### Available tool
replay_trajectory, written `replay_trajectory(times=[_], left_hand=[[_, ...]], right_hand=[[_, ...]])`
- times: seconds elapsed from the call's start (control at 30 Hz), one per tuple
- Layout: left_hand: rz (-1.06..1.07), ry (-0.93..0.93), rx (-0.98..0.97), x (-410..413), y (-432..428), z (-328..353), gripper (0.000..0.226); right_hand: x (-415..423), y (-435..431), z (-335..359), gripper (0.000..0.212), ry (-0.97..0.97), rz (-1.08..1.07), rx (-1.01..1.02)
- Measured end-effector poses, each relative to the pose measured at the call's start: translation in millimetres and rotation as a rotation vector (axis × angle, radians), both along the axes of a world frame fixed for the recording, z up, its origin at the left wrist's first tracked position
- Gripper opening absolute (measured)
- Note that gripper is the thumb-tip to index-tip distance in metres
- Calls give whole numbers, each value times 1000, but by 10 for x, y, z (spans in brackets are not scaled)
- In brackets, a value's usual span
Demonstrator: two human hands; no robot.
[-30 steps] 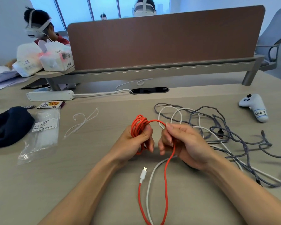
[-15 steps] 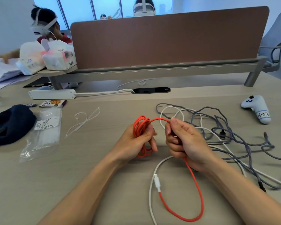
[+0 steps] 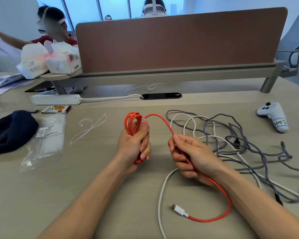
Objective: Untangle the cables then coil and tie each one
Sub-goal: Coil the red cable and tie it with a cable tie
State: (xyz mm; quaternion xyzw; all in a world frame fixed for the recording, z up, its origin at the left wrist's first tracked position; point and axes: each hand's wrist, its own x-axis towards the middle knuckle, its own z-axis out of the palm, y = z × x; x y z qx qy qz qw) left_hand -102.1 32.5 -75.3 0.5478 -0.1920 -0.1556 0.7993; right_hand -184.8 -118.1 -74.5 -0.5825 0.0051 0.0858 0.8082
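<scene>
My left hand (image 3: pixel 134 145) grips a bundle of red cable loops (image 3: pixel 132 120) upright above the desk. From the top of the coil the red cable arcs right into my right hand (image 3: pixel 190 155), which holds it in curled fingers. The free tail curves below my right wrist and ends in a white plug (image 3: pixel 179 209) lying on the desk. A white cable (image 3: pixel 160 200) runs under my right hand. To the right lies a tangle of grey braided cable (image 3: pixel 248 149) and white cable.
Loose white zip ties (image 3: pixel 88 130) lie left of the coil, beside a clear bag of ties (image 3: pixel 47 142) and a dark cloth (image 3: pixel 9 131). A white power strip (image 3: pixel 56 99) and the brown desk divider (image 3: pixel 179 42) stand behind. A white controller (image 3: pixel 274 116) sits far right.
My right hand has moved right and away from the left, sliding along the red cable. The loose tail has shortened and its plug now lies nearer my right forearm.
</scene>
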Motion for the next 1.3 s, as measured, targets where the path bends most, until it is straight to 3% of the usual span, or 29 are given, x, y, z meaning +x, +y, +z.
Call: replay_trajectory(times=[0.27, 0.4, 0.57, 0.63, 0.73, 0.9, 1.0, 1.13, 1.3], left_hand=[[-122, -87, 67, -124, -91, -122, 35], [-201, -99, 100, -171, -117, -159, 50], [-131, -102, 111, -215, -150, -165, 25], [-30, -68, 54, -197, -174, -158, 28], [91, 80, -136, -86, -145, -90, 29], [47, 274, -390, 25, -32, 43, 32], [43, 353, -489, 63, 4, 76, 35], [70, 360, -481, 206, 143, 113, 35], [76, 316, -343, 205, 140, 91, 36]], right_hand=[[-34, 61, 17, 34, 28, 93, -120], [-39, 109, -7, 39, 54, 62, -230], [-3, 124, -9, 46, 62, -38, -283], [-3, 111, 6, 43, 44, -23, -283], [-31, 81, 16, 31, 15, 41, -244], [-62, 14, 40, 15, -31, 174, -175], [-74, -62, 59, 22, -68, 236, -166], [-98, -188, 85, 40, -139, 240, -9], [-49, -227, 96, 35, -193, 108, 137]])
